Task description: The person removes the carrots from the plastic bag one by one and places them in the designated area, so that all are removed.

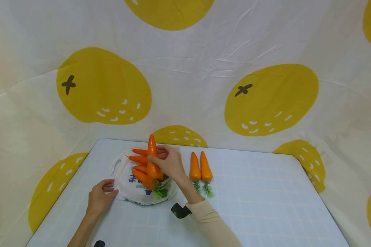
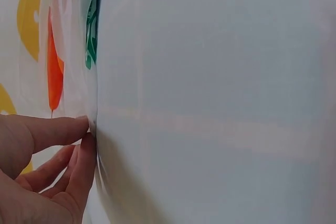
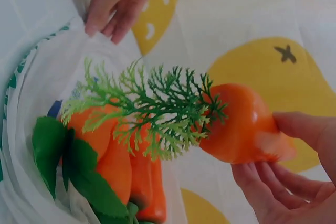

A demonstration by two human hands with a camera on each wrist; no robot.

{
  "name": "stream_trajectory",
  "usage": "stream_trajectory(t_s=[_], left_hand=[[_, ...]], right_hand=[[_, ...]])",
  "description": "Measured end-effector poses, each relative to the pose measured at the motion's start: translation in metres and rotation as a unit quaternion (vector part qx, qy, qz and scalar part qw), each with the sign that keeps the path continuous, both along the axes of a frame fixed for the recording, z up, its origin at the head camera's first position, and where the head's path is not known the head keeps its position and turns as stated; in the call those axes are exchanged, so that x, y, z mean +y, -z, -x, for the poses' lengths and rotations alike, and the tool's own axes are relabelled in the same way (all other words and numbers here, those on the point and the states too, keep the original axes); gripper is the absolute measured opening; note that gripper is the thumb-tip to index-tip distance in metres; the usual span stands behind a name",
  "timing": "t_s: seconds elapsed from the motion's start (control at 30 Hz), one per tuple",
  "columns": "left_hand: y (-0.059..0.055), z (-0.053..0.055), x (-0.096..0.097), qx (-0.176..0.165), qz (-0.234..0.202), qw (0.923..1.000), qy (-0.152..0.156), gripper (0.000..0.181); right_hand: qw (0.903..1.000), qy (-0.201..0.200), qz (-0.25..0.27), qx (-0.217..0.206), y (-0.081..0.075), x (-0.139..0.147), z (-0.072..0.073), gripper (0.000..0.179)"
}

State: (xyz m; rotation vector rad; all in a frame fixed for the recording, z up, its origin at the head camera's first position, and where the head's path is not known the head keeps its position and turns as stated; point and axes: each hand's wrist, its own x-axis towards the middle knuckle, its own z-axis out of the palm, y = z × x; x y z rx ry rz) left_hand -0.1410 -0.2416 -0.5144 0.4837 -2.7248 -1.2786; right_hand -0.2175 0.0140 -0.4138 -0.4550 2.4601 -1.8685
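Note:
My right hand (image 1: 170, 163) grips an orange toy carrot (image 1: 152, 157) tip up, its feathery green top hanging below. Beneath it lies a white plastic bag (image 1: 123, 188) with dark print, spread flat on the table. Several other orange carrots (image 3: 113, 177) rest on the bag, and broad green leaves (image 3: 86, 169) show at their ends in the right wrist view. At the bag's left edge, my left hand (image 1: 102, 197) pinches the plastic between thumb and fingers. The left wrist view shows these fingertips (image 2: 81, 124) at the bag's rim, near its green print.
Two paler orange carrots (image 1: 201, 168) with green tops lie side by side to the right of the bag. A pale checked cloth covers the table (image 1: 266, 199). Behind it hangs a white curtain (image 1: 188, 82) with large yellow fruit prints.

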Motion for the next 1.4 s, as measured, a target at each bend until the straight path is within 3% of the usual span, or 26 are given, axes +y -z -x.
stream_trajectory(t_s=[0.57,0.9,1.4], left_hand=[[-0.001,0.002,-0.002,-0.031,0.005,0.9995,-0.007,0.041],[0.001,0.001,-0.002,-0.023,0.012,0.9996,0.005,0.039],[-0.005,0.002,0.003,-0.025,0.011,0.9996,0.008,0.039]], right_hand=[[0.9965,0.05,0.046,-0.048,0.006,0.062,0.011,0.048],[0.9923,0.077,0.056,-0.079,0.009,0.101,0.014,0.049],[0.9857,0.115,0.053,-0.111,0.021,0.147,0.015,0.05]])
